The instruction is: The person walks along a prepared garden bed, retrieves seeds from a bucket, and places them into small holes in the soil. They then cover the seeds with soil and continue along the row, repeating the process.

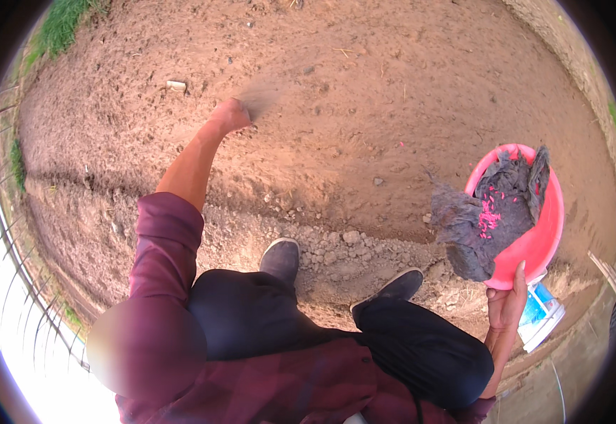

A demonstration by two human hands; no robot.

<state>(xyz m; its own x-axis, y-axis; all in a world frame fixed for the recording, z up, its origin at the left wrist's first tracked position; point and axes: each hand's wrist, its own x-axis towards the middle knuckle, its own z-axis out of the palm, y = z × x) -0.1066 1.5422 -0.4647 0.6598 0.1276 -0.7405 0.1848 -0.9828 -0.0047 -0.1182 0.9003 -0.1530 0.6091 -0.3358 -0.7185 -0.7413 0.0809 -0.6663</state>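
My left hand (231, 114) is curled into a fist just over the brown soil (329, 116). A dark grey blur shows at its far side; whether this is a thing in the fist or moving dirt, I cannot tell. On the right, my right hand (506, 302) grips the near rim of a pink plastic basin (543, 236). A grey fibrous cloth (506, 212) lines the basin and hangs over its left edge. Bright pink seeds (489, 218) lie on the cloth in a small heap, with a few scattered around.
A whitish piece of debris (176, 86) lies beyond my left hand. Crumbly clods (339, 246) line a ridge by my shoes (280, 259). Partly behind my right hand is a blue and white bucket (541, 312). A wire fence (13, 254) runs along the left.
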